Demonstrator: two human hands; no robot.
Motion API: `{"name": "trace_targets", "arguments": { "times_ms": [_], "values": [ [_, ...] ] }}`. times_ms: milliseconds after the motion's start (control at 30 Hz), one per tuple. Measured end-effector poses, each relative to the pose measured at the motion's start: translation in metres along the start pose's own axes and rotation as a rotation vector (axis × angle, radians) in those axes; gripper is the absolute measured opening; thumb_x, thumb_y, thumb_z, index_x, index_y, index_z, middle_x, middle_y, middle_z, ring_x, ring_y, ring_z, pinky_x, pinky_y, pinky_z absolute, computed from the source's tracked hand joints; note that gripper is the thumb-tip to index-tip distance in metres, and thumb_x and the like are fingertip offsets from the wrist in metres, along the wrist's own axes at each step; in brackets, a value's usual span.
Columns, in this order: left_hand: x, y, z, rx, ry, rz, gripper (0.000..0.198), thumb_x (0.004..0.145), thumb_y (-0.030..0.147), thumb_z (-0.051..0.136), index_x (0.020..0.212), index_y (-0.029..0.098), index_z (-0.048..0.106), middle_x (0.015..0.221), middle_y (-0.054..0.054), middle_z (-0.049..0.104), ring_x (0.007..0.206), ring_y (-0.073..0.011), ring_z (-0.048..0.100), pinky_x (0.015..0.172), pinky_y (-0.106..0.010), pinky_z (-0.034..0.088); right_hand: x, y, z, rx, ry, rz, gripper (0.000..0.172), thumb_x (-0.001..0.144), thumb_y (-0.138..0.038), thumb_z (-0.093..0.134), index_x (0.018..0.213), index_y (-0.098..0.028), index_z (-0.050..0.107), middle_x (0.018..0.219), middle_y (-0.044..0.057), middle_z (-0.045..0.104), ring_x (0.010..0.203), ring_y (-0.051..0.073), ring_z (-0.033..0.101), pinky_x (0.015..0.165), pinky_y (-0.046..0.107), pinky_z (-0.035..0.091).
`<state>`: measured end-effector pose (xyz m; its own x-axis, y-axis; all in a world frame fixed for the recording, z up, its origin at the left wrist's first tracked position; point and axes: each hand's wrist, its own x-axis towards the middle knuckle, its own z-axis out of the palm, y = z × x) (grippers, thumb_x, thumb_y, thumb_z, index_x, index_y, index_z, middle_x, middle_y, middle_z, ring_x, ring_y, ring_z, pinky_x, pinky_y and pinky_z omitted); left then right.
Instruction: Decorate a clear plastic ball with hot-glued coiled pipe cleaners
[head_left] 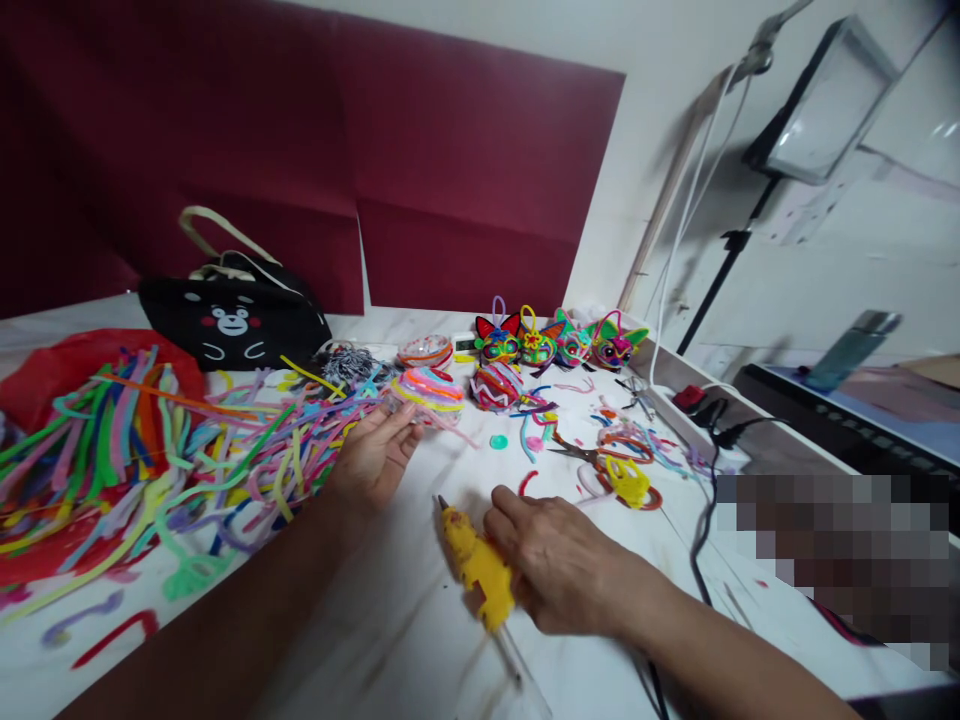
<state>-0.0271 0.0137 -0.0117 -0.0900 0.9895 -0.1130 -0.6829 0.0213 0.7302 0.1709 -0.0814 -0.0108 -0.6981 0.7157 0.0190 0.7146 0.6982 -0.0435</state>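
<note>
The left hand (375,455), fingers apart, touched the heaped pipe cleaners (150,450) at their edge; the right hand (559,570) lay against the glue gun (478,568), grip unclear, on bare tabletop (405,650).

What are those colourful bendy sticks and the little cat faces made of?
The bendy sticks look like fuzzy pipe cleaners: soft, matte fluff, probably over wire, since they hold curls. The little faces seem twisted from the same fuzzy stems, as their outlines look equally fluffy.
</note>
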Motion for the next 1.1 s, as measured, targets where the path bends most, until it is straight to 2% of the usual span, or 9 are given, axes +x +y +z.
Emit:
{"name": "trace_targets", "arguments": {
  "times_ms": [133,233,333,733,1100],
  "values": [
    [0.004,0.001,-0.004,-0.018,0.002,0.006,0.02,0.085,-0.005,0.053,0.077,0.01,0.062,0.068,-0.001,0.066,0.055,-0.0062,0.063,0.054,-0.013,0.053,-0.003,0.009,-0.006,0.165,0.227,-0.001,0.023,0.075,-0.024,0.058,0.097,-0.019,0.052,0.096,0.005,0.057,0.067,0.016,0.055,0.055,0.03,0.04],
    [0.004,0.0,-0.004,-0.031,0.007,0.001,0.02,0.084,-0.006,0.053,0.078,0.01,0.064,0.069,-0.001,0.067,0.056,-0.0071,0.064,0.054,-0.014,0.053,-0.004,0.014,-0.007,0.293,0.446,-0.017,0.017,0.085,-0.031,0.053,0.097,-0.019,0.05,0.093,0.005,0.055,0.072,0.017,0.055,0.058,0.03,0.042],
    [0.001,-0.001,-0.004,-0.038,-0.016,-0.014,0.021,0.083,-0.007,0.054,0.079,0.011,0.065,0.073,-0.002,0.069,0.06,-0.0078,0.066,0.055,-0.015,0.054,-0.003,0.02,-0.004,0.339,0.565,-0.027,0.013,0.093,-0.029,0.044,0.099,-0.019,0.05,0.094,0.007,0.053,0.078,0.019,0.054,0.064,0.031,0.045],
    [-0.009,-0.003,0.0,0.0,-0.204,-0.056,0.014,0.081,-0.001,0.061,0.077,0.012,0.064,0.076,-0.004,0.07,0.063,-0.0091,0.066,0.056,-0.015,0.054,0.002,0.032,0.005,0.315,0.61,-0.045,0.009,0.094,-0.024,0.044,0.101,-0.02,0.047,0.096,0.009,0.054,0.083,0.02,0.056,0.071,0.034,0.049],
    [-0.013,-0.003,0.001,0.02,-0.226,-0.088,0.012,0.079,0.0,0.065,0.08,0.011,0.065,0.07,-0.002,0.068,0.061,-0.009,0.065,0.056,-0.016,0.054,0.002,0.03,0.004,0.324,0.588,-0.053,0.005,0.093,-0.023,0.043,0.097,-0.02,0.046,0.095,0.008,0.054,0.08,0.019,0.054,0.065,0.03,0.046]
  ]
}}
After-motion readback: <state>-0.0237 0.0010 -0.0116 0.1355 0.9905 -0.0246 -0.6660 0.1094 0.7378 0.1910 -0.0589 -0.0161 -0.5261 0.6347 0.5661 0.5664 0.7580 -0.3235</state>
